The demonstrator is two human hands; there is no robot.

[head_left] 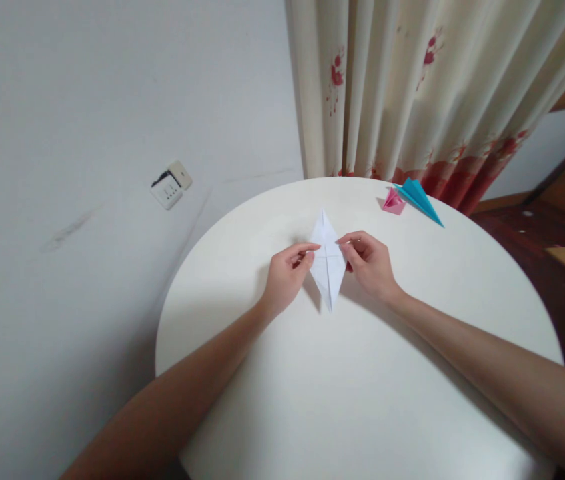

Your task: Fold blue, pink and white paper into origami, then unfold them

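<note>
A white sheet of paper folded into a long diamond (327, 270) is held just above the round white table, one point toward the far side and one toward me. Creases run down its middle and across it. My left hand (287, 270) pinches its left corner between thumb and fingers. On the opposite corner, my right hand (369, 263) is closed in a similar pinch. The paper's underside is hidden.
At the table's (282, 387) far right edge lie a blue paper plane (418, 199) and a small pink folded paper (393, 202). A wall with a socket (167, 192) stands at left. Patterned curtains (382, 87) hang behind the table.
</note>
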